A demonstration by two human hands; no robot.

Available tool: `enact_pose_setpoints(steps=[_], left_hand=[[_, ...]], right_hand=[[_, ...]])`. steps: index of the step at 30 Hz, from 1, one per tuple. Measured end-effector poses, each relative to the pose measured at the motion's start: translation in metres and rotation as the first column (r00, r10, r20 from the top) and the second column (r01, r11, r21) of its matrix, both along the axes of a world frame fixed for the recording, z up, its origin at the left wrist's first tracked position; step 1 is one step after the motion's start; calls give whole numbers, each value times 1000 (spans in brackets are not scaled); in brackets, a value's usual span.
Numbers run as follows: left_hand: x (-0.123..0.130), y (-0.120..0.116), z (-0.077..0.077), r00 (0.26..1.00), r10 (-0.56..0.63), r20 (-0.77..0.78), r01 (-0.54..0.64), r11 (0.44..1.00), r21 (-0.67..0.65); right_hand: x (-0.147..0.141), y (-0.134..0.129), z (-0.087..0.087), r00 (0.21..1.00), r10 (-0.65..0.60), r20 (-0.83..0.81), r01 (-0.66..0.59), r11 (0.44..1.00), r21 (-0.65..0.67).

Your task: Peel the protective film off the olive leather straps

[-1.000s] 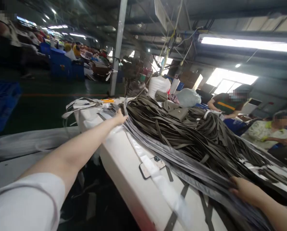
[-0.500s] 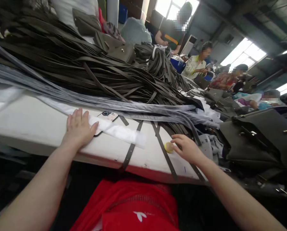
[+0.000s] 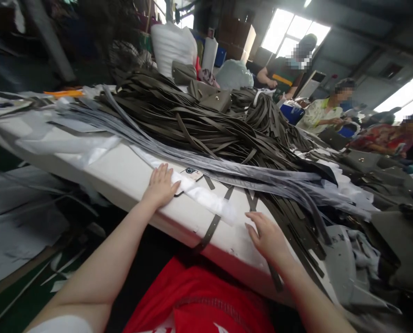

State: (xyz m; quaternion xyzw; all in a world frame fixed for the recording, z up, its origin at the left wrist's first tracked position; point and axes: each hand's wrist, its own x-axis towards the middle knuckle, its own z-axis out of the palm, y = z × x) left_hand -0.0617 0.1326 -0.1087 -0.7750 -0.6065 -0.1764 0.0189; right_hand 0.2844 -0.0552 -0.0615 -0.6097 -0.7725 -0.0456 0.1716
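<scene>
My left hand [image 3: 161, 186] lies flat on the white table, its fingers stretched over a white plastic strip [image 3: 206, 196]. A phone [image 3: 191, 172] with round camera lenses lies just beyond that strip. My right hand [image 3: 267, 236] is over the table to the right, its thumb and fingers apart and slightly bent. Nothing shows between those fingertips; the surface under the palm is hidden. A dark strap [image 3: 211, 230] with small holes crosses the table edge between my hands. Another strap [image 3: 275, 277] comes out below my right hand.
A big heap of dark straps [image 3: 206, 125] covers the table's far side, fronted by long clear plastic sleeves [image 3: 248, 171]. Dark bags [image 3: 397, 245] are piled at right. Co-workers sit or stand beyond, one in a green top [image 3: 279, 78]. A white foam roll [image 3: 173, 48] stands behind.
The view has swung left, so the scene sits further right. My right hand has moved left over the table, and the small yellow round thing beside it is no longer visible. My left hand stays flat.
</scene>
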Motion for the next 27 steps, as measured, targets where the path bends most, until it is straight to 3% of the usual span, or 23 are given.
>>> enact_pose_setpoints(steps=[4, 8, 13, 20, 24, 27], left_hand=[[-2, -2, 0, 1000, -9, -11, 9, 1000, 8], [-3, -2, 0, 1000, -17, -4, 17, 1000, 6], [-3, -2, -1, 999, 0, 36, -2, 999, 36], [-7, 2, -7, 979, -66, 195, 48, 994, 97], [-16, -2, -3, 872, -222, 435, 171, 973, 155], [-22, -12, 8, 824, -246, 511, 171, 967, 190]], right_hand=[[-38, 19, -33, 992, 100, 72, -103, 994, 31], [-40, 24, -45, 993, 116, 37, -120, 986, 119], [-40, 14, -34, 983, 157, -93, -145, 982, 124], [-63, 3, -16, 967, 245, -68, -227, 952, 204], [-74, -16, 9, 913, 378, -151, -330, 905, 270], [-80, -33, 24, 840, 459, -289, -353, 868, 350]])
